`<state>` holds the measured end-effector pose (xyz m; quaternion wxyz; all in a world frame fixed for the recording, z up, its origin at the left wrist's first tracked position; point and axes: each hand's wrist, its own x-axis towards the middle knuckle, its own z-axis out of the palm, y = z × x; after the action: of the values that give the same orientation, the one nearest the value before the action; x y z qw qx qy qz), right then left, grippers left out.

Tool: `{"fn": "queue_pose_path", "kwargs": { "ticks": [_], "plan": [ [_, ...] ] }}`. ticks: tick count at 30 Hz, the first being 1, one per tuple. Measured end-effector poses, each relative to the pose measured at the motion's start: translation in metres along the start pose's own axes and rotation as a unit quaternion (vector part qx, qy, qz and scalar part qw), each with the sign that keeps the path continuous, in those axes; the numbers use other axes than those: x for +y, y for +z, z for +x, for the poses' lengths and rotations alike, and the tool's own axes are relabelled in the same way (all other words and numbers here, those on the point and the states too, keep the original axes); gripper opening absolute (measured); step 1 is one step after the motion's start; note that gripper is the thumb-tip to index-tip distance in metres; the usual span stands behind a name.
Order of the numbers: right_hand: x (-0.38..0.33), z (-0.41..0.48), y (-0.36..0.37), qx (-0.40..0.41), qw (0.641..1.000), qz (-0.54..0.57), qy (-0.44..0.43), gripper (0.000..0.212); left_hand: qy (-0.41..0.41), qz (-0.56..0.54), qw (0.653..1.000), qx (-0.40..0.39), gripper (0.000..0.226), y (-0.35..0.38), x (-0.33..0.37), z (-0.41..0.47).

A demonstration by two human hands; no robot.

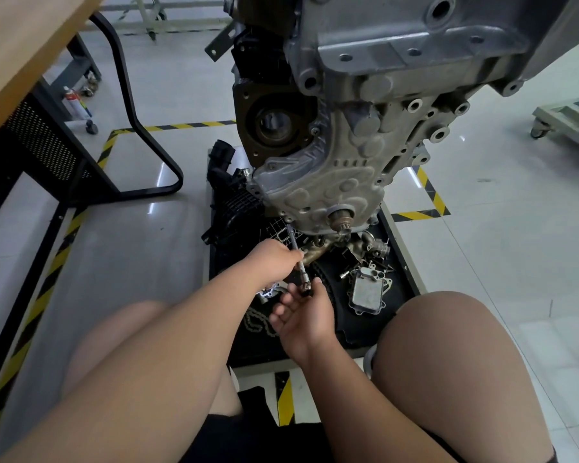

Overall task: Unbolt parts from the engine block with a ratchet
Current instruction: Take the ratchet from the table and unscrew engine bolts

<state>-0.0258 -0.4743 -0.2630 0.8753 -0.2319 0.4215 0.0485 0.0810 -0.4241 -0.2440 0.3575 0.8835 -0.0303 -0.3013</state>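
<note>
Engine block (398, 78) hangs upright at top centre, its timing cover (315, 182) facing the camera and its crankshaft stub (341, 217) sticking out near the cover's bottom edge.

Under the block is a tray (402, 252) with a black mat, crowded with loose parts. These include an oil cooler (368, 292) below and right of the block, a chain (258, 317) below and left of it, and a black intake manifold (231, 202) against the block's lower left side.

Open floor:
- Left of the block, pale tiles run to a black desk frame (137, 128).
- Right of the block, a wide stretch reaches hazard tape (432, 195) and then a wheeled cart (569, 118), well apart.
- The person's bare knees flank the tray's near edge.

Ratchet (303, 274) is a slim steel shaft slanting down and right. Its upper tip sits against the lower left corner of the timing cover. The bolt there is too small to make out.

Left hand (274, 259) is below the block, with fingers curled round the mid shaft in a closed grasp. Right hand (303, 315) is just beneath it, palm up. Thumb and fingers are drawn in, pinching the shaft's dark lower end. Any handle beyond that end is hidden by the fingers.
</note>
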Motion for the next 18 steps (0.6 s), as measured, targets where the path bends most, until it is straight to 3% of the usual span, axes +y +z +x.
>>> {"fn": "queue_pose_path", "kwargs": {
  "ticks": [7, 13, 18],
  "plan": [
    [0.001, 0.002, 0.001, -0.018, 0.998, -0.040, 0.038, 0.049, -0.063, -0.091, 0.994, -0.004, 0.047, -0.003, -0.009, 0.006],
    [0.003, 0.001, 0.003, -0.009, 0.998, -0.053, 0.035, 0.044, -0.039, -0.086, 0.995, 0.040, 0.027, -0.007, -0.014, 0.006],
    [0.005, 0.003, 0.001, -0.001, 0.996, -0.089, 0.023, 0.042, -0.020, -0.101, 0.995, 0.003, 0.024, -0.006, -0.013, 0.005]
  ]
}}
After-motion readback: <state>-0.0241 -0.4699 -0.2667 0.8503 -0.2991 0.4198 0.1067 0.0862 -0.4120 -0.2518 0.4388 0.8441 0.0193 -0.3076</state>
